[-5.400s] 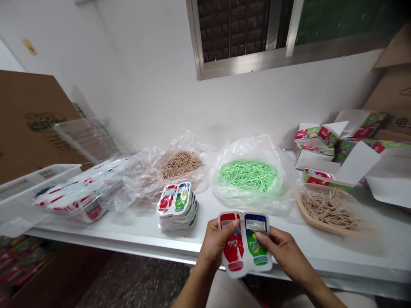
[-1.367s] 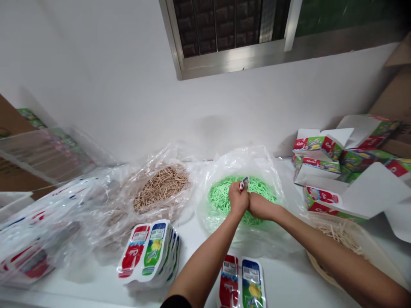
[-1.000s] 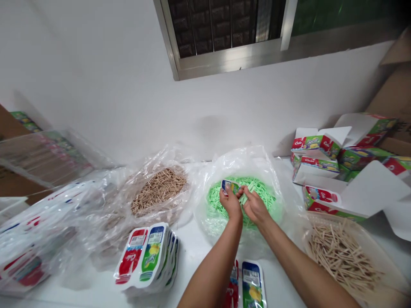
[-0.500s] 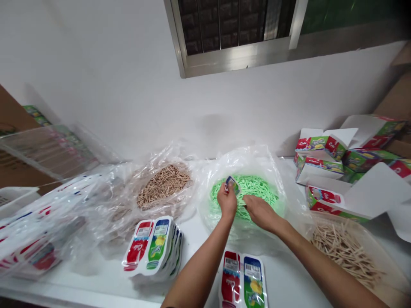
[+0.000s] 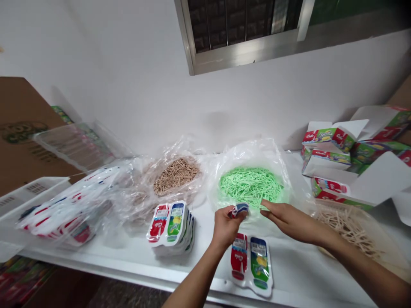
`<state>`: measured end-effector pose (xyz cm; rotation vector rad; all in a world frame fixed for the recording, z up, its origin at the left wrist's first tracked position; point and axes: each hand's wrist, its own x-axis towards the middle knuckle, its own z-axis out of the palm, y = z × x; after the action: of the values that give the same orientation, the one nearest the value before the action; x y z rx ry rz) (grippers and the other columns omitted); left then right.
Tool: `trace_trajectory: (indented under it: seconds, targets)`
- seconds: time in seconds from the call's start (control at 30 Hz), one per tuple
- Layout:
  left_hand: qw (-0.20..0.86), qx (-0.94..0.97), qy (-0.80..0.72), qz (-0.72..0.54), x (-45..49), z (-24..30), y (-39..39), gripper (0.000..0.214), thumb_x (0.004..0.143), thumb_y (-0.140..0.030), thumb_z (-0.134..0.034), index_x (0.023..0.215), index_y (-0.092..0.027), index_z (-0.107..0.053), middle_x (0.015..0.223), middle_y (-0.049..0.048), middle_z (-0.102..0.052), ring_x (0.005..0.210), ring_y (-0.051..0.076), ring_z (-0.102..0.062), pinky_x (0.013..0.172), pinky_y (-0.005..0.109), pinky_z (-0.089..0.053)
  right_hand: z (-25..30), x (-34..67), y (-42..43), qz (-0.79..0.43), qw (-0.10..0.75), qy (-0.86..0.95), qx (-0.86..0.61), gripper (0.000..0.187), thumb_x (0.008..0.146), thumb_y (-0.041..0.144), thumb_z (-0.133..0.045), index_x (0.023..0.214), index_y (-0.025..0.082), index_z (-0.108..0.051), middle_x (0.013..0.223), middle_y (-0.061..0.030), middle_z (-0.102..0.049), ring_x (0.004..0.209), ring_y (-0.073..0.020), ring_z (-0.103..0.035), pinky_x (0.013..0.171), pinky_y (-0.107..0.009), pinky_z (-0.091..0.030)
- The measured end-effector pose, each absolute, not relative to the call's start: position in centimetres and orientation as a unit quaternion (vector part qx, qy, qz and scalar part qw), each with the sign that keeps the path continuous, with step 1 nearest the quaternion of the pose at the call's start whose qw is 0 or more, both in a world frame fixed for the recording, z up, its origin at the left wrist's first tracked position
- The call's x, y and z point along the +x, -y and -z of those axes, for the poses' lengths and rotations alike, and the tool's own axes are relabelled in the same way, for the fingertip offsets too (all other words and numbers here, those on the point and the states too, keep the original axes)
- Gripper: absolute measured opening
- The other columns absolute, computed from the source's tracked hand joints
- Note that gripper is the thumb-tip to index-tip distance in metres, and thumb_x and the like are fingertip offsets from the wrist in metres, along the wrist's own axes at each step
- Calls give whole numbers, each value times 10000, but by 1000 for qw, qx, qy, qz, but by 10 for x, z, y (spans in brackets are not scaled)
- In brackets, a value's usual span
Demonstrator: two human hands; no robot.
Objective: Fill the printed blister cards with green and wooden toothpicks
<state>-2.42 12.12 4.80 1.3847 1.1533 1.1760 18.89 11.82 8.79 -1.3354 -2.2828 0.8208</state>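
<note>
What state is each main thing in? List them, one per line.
Left grip, closed on a small printed packet
Right grip, at the green sticks, closure unclear
Green-stick bag, open
Brown-stick bag, open
Cola-and-lemon twin packs, stacked
Nearest twin pack, printed side up
Beige sticks, loose, partly hidden
Front Cola carton, open, pack inside
Clear plastic lid or tray, tilted

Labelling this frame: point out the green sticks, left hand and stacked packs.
Green sticks (image 5: 250, 186): head view, heap's middle.
Left hand (image 5: 225, 226): head view, its middle.
Stacked packs (image 5: 169, 226): head view, top pack's face.
</note>
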Motion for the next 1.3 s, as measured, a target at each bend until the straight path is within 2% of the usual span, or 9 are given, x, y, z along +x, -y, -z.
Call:
trace_trajectory:
  seconds: [0.13, 0.27, 0.4, 0.53, 0.7, 0.77, 0.9, 1.03, 1.3]
  targets:
    - [409, 622, -517, -424, -29, -54, -94, 186, 739, -298, -662, 623, -182, -573, 586, -13, -562, 559, 143, -487, 531, 241, -353, -105, 182, -99, -315, 143, 820, -457, 295, 929, 481, -372, 889, 241, -538, 775, -37, -642, 701, -202, -579, 646, -296, -398]
    - [203, 745, -520, -365, -33, -64, -83, 237, 766, -279, -627, 573, -194, -517, 568, 5, -549, 590, 170, -502, 593, 276, -370, -119, 174, -92, -303, 113, 840, -435, 285, 912, 474, -413, 827, 231, -536, 696, -29, -613, 618, -186, -542, 559, -286, -341]
    - [8, 836, -447, -318, -36, -72, -79, 122, 740, -98, -530, 648, -179, -532, 614, 29, -572, 622, 175, -524, 796, 365, -391, -125, 169, -91, -273, 81, 855, -432, 213, 866, 403, -506, 781, 212, -549, 618, -29, -585, 533, -173, -512, 489, -280, -285]
    - [-66, 882, -405, -230, -31, -79, -74, 183, 731, -24, -475, 773, -176, -567, 709, 60, -622, 676, 192, -566, 824, 395, -357, -117, 162, -94, -228, 30, 869, -437, 173, 788, 236, -557, 950, 185, -594, 603, -43, -595, 522, -191, -537, 456, -273, -267]
    - [82, 892, -416, -153, -20, -79, -63, 185, 713, -139, -559, 896, -155, -544, 738, 100, -648, 650, 241, -577, 707, 375, -355, -113, 154, -101, -217, -11, 872, -439, 633, 635, 103, -588, 1262, 154, -507, 683, -67, -646, 596, -214, -586, 467, -260, -300]
    - [162, 860, -443, -197, -19, -74, -60, 67, 782, -190, -520, 842, -180, -550, 709, 80, -637, 634, 229, -561, 663, 341, -353, -116, 156, -105, -259, 10, 865, -431, 610, 634, 128, -609, 1237, 180, -528, 695, -49, -644, 622, -201, -584, 478, -245, -314]
    - [394, 715, -465, -343, -22, -62, -59, 181, 866, -321, -478, 783, -199, -583, 640, 24, -585, 594, 177, -516, 571, 266, -356, -110, 164, -109, -419, 137, 797, -412, 451, 720, 257, -632, 1160, 210, -544, 669, 24, -584, 592, -134, -524, 511, -212, -353]
    - [623, 526, -385, -431, -19, -56, -58, 277, 819, -419, -566, 827, -149, -626, 699, 29, -598, 636, 151, -521, 597, 241, -401, -81, 162, -99, -568, 295, 646, -415, 241, 791, 402, -591, 803, 163, -559, 609, 49, -478, 497, -81, -417, 466, -203, -328]
    - [705, 371, -385, -466, -6, -43, -52, 320, 715, -414, -699, 811, -116, -638, 665, 12, -572, 623, 132, -497, 635, 252, -417, -66, 151, -78, -528, 386, 570, -497, 273, 779, 420, -594, 693, 163, -570, 595, 47, -469, 503, -74, -352, 468, -212, -261]
